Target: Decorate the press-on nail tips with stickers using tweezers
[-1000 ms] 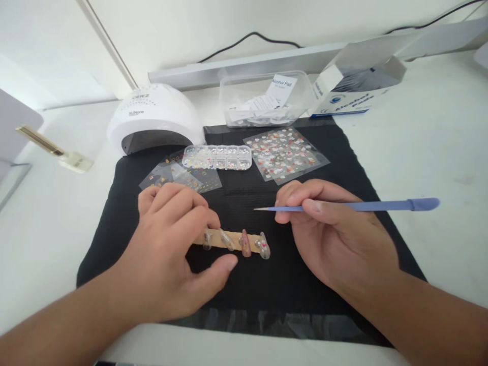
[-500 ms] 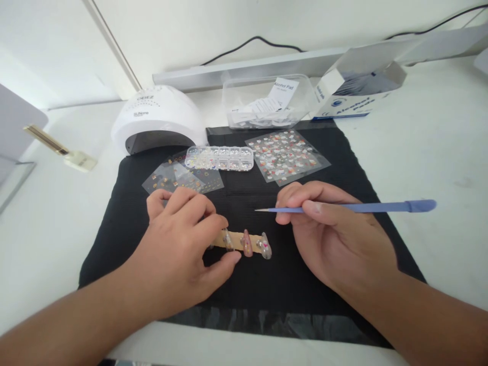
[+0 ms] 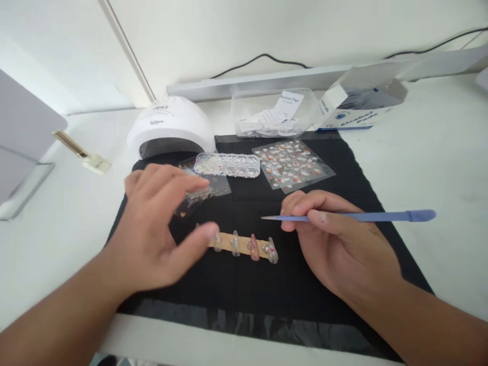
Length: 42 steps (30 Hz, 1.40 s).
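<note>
My left hand [image 3: 160, 229] hovers over the left side of the black mat [image 3: 244, 284], thumb and fingers apart, holding nothing. Just past its thumb lies a tan strip [image 3: 243, 245] bearing several false nails, among them a pink nail [image 3: 254, 247] and a clear nail with a pink spot [image 3: 272, 250] at the right end. The strip's left end is partly hidden by the thumb. In my right hand [image 3: 335, 234], slim purple tweezers [image 3: 381, 216] are pinched between thumb and fingers, the fine pale tip pointing left above the mat, apart from the nails.
Behind the hands lie a clear case of small gems [image 3: 227, 165], a sticker sheet [image 3: 292, 165] and another decal sheet [image 3: 217, 187]. A white nail lamp [image 3: 171, 124], a plastic tub [image 3: 274, 114] and an alcohol pad box [image 3: 354, 114] stand farther back. A gold-handled bottle [image 3: 86, 156] lies left.
My left hand has let go of the nail strip and moved left and up, its fingers spreading. My right hand keeps the tweezers in much the same pose. The whole view has shifted slightly.
</note>
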Available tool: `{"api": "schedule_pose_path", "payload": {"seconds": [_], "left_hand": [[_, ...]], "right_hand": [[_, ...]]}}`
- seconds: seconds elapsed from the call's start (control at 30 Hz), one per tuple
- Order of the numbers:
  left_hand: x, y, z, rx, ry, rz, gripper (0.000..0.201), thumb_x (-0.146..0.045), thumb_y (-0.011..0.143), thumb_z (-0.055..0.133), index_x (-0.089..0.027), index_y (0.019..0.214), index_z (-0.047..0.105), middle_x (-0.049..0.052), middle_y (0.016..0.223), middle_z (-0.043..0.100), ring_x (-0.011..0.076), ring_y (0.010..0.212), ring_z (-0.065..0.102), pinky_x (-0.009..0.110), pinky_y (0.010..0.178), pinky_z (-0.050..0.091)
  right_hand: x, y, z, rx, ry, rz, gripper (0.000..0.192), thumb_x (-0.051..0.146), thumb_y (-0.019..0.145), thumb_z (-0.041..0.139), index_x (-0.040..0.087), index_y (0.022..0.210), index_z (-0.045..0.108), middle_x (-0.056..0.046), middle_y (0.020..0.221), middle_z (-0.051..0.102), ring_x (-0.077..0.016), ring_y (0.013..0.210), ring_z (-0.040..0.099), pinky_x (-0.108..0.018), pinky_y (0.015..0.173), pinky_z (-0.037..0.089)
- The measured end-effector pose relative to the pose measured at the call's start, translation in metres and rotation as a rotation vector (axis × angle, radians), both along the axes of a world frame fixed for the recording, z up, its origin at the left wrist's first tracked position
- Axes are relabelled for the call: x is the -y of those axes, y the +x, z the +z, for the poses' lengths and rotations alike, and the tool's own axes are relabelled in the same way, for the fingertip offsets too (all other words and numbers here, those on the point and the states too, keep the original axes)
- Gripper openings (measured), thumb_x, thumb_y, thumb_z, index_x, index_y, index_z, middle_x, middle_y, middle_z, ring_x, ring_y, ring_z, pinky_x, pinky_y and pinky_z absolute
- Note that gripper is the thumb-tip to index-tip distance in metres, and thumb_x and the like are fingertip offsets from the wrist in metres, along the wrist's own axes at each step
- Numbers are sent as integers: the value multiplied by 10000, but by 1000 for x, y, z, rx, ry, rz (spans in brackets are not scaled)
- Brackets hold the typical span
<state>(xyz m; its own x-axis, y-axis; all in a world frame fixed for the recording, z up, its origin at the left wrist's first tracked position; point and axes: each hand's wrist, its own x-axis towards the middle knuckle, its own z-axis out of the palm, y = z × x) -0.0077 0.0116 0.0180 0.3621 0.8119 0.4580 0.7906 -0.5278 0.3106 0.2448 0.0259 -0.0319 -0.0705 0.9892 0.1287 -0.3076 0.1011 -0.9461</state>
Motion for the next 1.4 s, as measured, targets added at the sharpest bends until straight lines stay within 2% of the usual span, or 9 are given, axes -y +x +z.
{"api": "schedule_pose_path", "payload": {"seconds": [0.1,0.2,0.37,0.63,0.77,0.87,1.07,1.2,1.4], "left_hand": [[-16,-16,2,-104,-45,279,287,-385,917,571,-187,1100,669,133,1067,713,375,1038,641,567,959,432],[-31,-28,-4,-245,-240,420,507,-480,910,552,-140,1274,649,187,1206,705,443,1190,607,607,1013,458],[-40,-29,-13,-335,-494,416,904,-603,844,646,-119,1577,433,225,1423,608,458,1345,529,586,1084,460],[-42,-20,-16,-256,-519,369,978,-537,766,767,-151,1598,427,224,1354,607,504,1287,529,653,1062,445],[-45,-24,-19,-121,-525,334,987,-453,733,806,-171,1596,418,204,1345,573,491,1305,511,663,1086,414],[-48,-29,-24,42,-523,295,944,-345,744,791,-212,1594,400,158,1366,529,400,1244,556,589,1094,429],[-58,-42,-34,464,-590,156,712,-192,805,653,-227,1495,482,7,967,583,146,720,549,353,767,505],[-60,-42,-27,767,-607,55,629,-234,775,721,-163,1374,544,-34,780,600,134,709,574,280,685,482],[-55,-36,-21,1046,-591,-27,407,-229,712,837,-174,1079,670,-47,706,649,94,567,563,228,548,445]], "right_hand": [[1,1,0,13,36,26,104,331,812,789,274,730,816,-6,601,683,-187,651,631,-327,636,493],[1,3,1,30,74,41,147,398,812,820,264,751,819,-16,634,689,-183,660,630,-316,627,497],[-2,6,1,51,108,18,172,438,805,836,269,773,824,-19,633,682,-191,683,626,-314,641,512],[-5,6,1,78,106,-9,190,440,797,835,262,735,809,-21,621,664,-193,670,623,-314,626,515],[-6,6,1,79,92,-4,191,429,793,837,254,726,802,-20,636,664,-183,676,625,-299,636,524],[-6,6,1,72,91,-8,196,443,790,837,262,725,798,-11,625,652,-179,667,625,-292,634,531],[-7,7,1,85,107,9,192,438,786,838,258,730,802,-19,615,650,-196,667,629,-317,621,537],[-7,8,4,96,148,17,188,423,790,823,252,714,803,-27,604,655,-201,658,616,-328,604,516],[-4,11,5,104,228,21,146,383,840,780,262,764,810,-25,616,660,-204,674,603,-332,617,497]]}}
